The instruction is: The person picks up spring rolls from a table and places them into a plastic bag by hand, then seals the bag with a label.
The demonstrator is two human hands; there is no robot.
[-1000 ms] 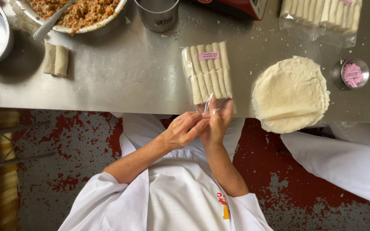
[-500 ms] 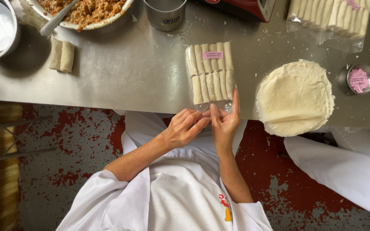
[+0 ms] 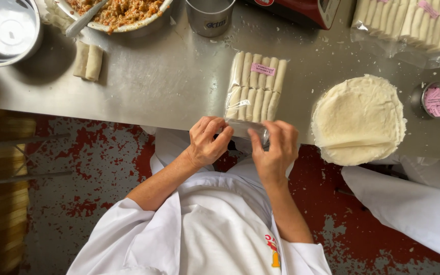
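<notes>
Both hands pinch the clear bag of rolls (image 3: 254, 87) at its six o'clock edge. Left hand (image 3: 207, 143) and right hand (image 3: 276, 150) have fingers clamped on the plastic. A wrapper stack (image 3: 357, 119) lies at three o'clock.

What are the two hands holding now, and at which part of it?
Both the left hand and the right hand pinch the near open end of the clear plastic bag of pale rolled pastries lying on the steel table.
</notes>
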